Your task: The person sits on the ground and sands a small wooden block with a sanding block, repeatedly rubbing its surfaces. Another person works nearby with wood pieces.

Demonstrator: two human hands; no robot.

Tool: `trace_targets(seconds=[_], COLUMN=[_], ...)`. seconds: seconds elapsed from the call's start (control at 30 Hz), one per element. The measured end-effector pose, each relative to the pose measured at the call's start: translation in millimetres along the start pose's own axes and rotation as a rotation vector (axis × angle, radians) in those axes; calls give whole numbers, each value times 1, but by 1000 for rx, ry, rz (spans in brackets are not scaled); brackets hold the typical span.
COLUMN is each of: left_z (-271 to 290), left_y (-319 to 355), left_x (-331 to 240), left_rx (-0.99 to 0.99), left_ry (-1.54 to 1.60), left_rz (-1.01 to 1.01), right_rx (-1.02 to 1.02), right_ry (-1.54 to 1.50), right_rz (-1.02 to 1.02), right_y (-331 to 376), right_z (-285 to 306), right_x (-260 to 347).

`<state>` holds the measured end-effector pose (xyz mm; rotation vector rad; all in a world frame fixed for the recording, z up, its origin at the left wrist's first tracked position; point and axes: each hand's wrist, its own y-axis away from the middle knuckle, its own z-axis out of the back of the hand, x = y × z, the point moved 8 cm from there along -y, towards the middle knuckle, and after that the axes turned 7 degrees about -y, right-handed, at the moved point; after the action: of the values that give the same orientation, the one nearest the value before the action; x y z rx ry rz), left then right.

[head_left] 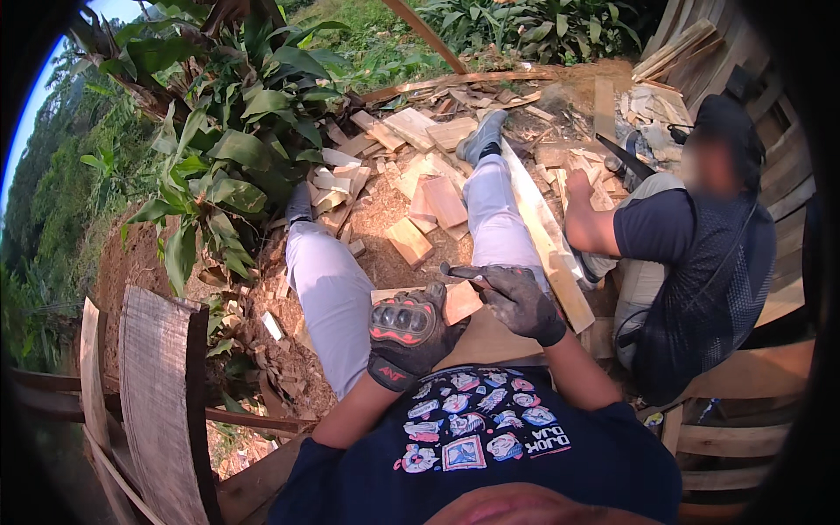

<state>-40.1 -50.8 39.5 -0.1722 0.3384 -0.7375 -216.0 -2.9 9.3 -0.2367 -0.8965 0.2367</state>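
My left hand (pixel 408 330), in a black glove with red trim, is closed on a small wooden block (pixel 461 302) above my lap. The block's reddish-tan face turns toward my right hand. My right hand (pixel 520 303), also gloved in black, is beside the block with its fingers curled. A dark, narrow shape and a pale sliver show at its fingertips; what it grips is too small to make out. Under both hands a wide wooden board (pixel 492 339) lies across the space between my thighs.
Wood offcuts (pixel 442 199) and sawdust cover the ground between my outstretched legs. A long plank (pixel 547 241) runs beside my right leg. To the right a co-worker (pixel 691 254) sits close by with a long dark blade (pixel 625 157). Leafy plants (pixel 236 149) grow at left, near an upright board (pixel 160 394).
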Motion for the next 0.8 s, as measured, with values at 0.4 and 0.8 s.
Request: trace_targets(seconds=[0.4,0.8], left_z=[7,2], left_y=[6,-9], left_x=[4,12], left_rx=[-114,74], left_ry=[-50,-12], left_rz=[-39,16], right_rx=[-197,-173], right_ry=[41,-44], right_rz=[74,2], right_y=[4,6], right_z=[-3,-22], right_x=[4,-18])
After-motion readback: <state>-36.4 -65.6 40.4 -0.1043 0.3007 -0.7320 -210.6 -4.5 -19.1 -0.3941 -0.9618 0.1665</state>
